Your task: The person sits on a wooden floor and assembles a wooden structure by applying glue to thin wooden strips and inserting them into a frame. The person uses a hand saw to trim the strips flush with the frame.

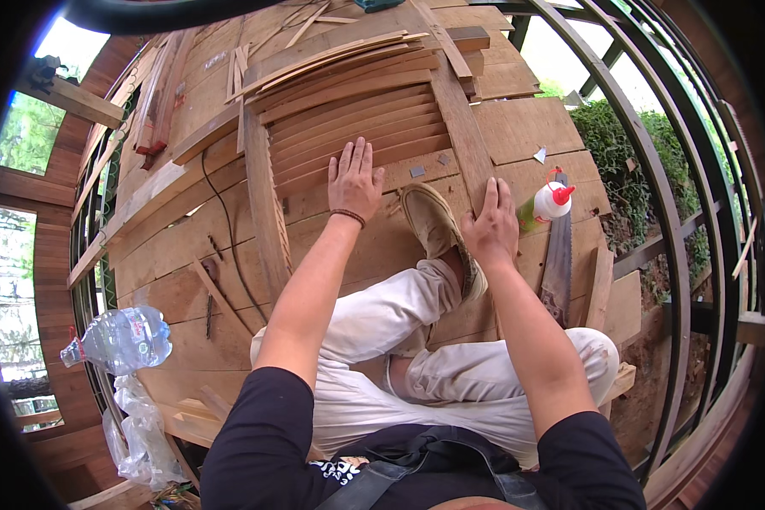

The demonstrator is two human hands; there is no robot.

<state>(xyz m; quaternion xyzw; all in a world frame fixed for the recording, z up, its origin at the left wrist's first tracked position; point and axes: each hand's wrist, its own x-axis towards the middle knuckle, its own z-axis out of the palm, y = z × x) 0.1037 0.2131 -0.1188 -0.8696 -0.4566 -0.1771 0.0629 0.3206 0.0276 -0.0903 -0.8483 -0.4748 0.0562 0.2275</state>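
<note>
A wooden louvered frame lies on the plank floor before me, its several slats [348, 127] set between a left stile [268, 195] and a right stile [461, 115]. Flat against the lowest slats rests my left hand [355, 183], fingers stretched out and nothing held. My right hand [491, 228] lies on the near part of the right stile, its fingers extended along the wood. Just right of that hand stands a white glue bottle [549, 204] with a red nozzle and green label. Between my hands, my shoe [433, 221] sits within the frame's open near part.
A handsaw [558, 263] lies beyond the glue bottle. Drill bits [209, 316] and a black cord [229, 234] lie at left, near a clear plastic bottle [127, 340] and plastic bag [136, 438]. Thin wood strips [340, 59] lie across the frame's far end. Metal railing [654, 127] edges the right.
</note>
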